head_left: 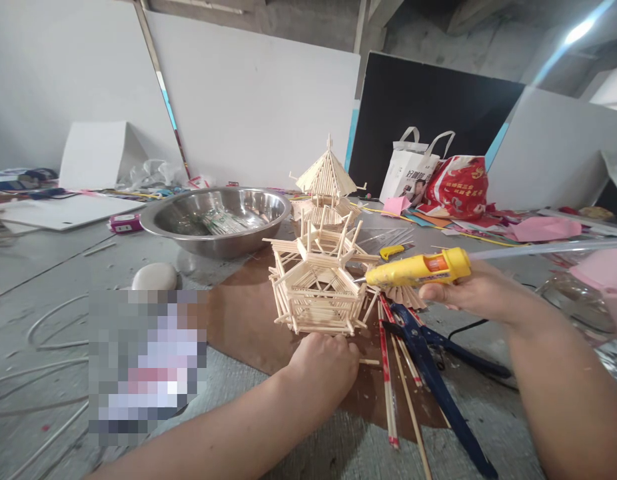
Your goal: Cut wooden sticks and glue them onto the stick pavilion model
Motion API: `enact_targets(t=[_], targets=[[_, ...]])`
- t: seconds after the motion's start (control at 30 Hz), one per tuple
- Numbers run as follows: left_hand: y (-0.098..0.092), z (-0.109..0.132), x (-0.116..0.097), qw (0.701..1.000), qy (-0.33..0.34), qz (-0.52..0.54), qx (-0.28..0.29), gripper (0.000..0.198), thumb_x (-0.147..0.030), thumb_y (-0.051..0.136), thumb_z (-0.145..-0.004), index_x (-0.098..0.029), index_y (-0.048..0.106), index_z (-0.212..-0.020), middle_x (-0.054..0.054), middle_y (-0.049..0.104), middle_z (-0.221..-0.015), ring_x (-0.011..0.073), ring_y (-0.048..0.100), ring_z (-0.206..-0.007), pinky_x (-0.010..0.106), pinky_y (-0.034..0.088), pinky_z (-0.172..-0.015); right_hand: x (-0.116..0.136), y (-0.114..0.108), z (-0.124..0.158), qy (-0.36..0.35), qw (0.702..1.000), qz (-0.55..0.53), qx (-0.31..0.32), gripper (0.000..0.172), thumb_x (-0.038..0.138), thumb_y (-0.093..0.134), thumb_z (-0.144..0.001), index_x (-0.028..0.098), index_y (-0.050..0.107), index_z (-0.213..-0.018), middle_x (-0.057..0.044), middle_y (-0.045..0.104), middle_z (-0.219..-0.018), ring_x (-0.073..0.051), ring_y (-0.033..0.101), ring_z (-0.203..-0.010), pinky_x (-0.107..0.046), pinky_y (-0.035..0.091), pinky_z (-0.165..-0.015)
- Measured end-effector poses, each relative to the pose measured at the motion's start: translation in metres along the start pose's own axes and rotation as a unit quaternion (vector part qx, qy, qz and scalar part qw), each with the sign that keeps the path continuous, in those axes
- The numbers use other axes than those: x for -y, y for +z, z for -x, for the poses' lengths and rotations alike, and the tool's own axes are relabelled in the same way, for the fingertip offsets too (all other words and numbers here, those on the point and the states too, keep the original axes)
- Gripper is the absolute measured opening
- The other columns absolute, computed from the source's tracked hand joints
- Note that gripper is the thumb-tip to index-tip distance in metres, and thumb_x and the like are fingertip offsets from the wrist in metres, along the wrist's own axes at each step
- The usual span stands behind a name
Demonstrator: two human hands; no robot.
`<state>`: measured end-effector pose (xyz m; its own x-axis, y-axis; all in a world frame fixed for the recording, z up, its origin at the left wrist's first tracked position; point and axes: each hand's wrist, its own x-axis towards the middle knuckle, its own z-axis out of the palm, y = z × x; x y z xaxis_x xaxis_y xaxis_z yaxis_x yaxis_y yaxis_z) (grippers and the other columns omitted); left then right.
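Note:
A hexagonal model tier built of thin wooden sticks [316,287] stands on a brown sheet [243,327] in front of me. My left hand [326,367] is closed at its near base, fingers curled against the bottom sticks. My right hand [468,290] grips a yellow glue gun [418,269], its nozzle pointing left and touching the tier's right side. Behind the tier stands a stick-built pagoda roof piece [327,183].
A steel bowl [216,217] with sticks in it sits at the back left. Blue-handled cutters [433,363] and loose chopsticks [388,393] lie to the right. A white pebble-shaped object [155,275], a red bag [458,187], a white bag [411,170] and paper scraps surround them.

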<state>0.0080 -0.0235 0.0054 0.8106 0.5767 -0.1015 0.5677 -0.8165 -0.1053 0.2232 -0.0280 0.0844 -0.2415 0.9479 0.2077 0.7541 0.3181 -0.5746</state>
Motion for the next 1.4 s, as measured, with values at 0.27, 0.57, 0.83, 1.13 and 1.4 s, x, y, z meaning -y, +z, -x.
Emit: enact_targets(t=[0.27,0.57,0.83,1.13,1.4], targets=[[0.000,0.000,-0.001,1.000,-0.005,-0.004,-0.015,0.016,-0.010,0.044,-0.076,-0.012,0.060,-0.081,0.010,0.064,-0.074,0.0193,0.061,-0.067,0.027,0.040,-0.050,-0.002,-0.002,0.002,-0.013,1.000,-0.009,0.005,0.028,0.047,0.054,-0.067,0.021,0.061,-0.077,0.005,0.044,-0.043,-0.010,0.039,-0.038,-0.021,0.031,-0.033],[0.001,0.000,-0.001,1.000,-0.009,-0.001,-0.015,0.018,-0.010,0.043,-0.076,-0.011,0.060,-0.080,0.010,0.064,-0.074,0.0193,0.061,-0.068,0.027,0.040,-0.050,-0.005,-0.005,0.005,0.037,0.999,-0.006,0.006,0.032,0.052,0.056,-0.062,0.020,0.060,-0.066,0.002,0.054,-0.054,-0.013,0.047,-0.048,-0.025,0.041,-0.044],[0.001,0.001,-0.001,1.000,-0.004,-0.005,-0.022,0.016,-0.009,0.044,-0.075,-0.011,0.060,-0.078,0.011,0.063,-0.072,0.0187,0.060,-0.068,0.025,0.039,-0.049,0.000,-0.006,0.005,0.031,0.999,0.002,-0.004,0.030,0.051,0.057,-0.061,0.021,0.056,-0.060,0.003,0.048,-0.046,-0.012,0.043,-0.042,-0.024,0.039,-0.038],[-0.002,0.001,0.000,1.000,0.006,-0.009,0.000,0.016,-0.008,0.045,-0.073,-0.011,0.059,-0.080,0.011,0.063,-0.072,0.0197,0.060,-0.069,0.026,0.039,-0.048,-0.005,-0.007,0.007,0.024,1.000,0.013,0.015,0.025,0.049,0.057,-0.063,0.025,0.062,-0.069,0.001,0.058,-0.061,-0.016,0.054,-0.055,-0.027,0.045,-0.048],[0.000,0.000,0.000,1.000,-0.001,-0.008,-0.006,0.016,-0.009,0.044,-0.075,-0.012,0.059,-0.080,0.010,0.064,-0.075,0.0205,0.060,-0.070,0.027,0.041,-0.051,-0.011,-0.011,0.007,0.060,0.993,-0.053,0.082,0.025,0.046,0.056,-0.065,0.021,0.057,-0.066,0.003,0.052,-0.052,-0.011,0.046,-0.043,-0.022,0.039,-0.038]])
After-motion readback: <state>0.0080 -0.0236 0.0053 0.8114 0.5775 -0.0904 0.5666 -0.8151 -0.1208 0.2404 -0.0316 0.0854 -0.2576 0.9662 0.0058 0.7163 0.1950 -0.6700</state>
